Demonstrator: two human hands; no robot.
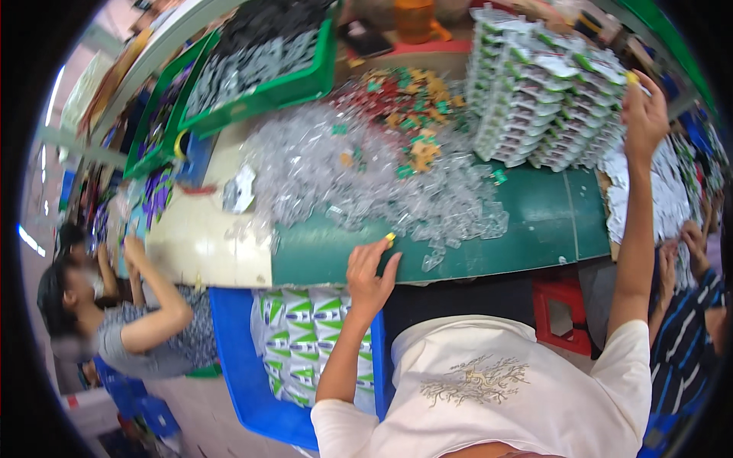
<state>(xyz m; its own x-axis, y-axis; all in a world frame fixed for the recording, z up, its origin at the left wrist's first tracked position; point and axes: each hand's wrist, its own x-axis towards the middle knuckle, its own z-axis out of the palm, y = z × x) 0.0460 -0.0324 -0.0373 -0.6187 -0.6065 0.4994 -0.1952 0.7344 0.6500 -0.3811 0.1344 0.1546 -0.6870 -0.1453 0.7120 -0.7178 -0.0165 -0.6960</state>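
My left hand (370, 276) is over the front edge of the green worktop, thumb and index finger apart, with a yellow cover on one fingertip. Nothing shows in its grip. Just beyond it spreads a heap of clear plastic pieces (305, 164). My right hand (646, 118) is raised at the right side of a tall stack of white-and-green blister packs (527, 99). Its fingers are stretched out and apart, one with a yellow cover. I see nothing held there, and whether it touches the stack is unclear.
Orange, red and green small pieces (412, 99) lie behind the clear heap. A green crate (259, 95) holds grey and black parts. Below the table edge stands a blue bin (237, 359) of packed white-and-green packs (305, 336). A red stool (561, 313) is underneath. People work at both sides.
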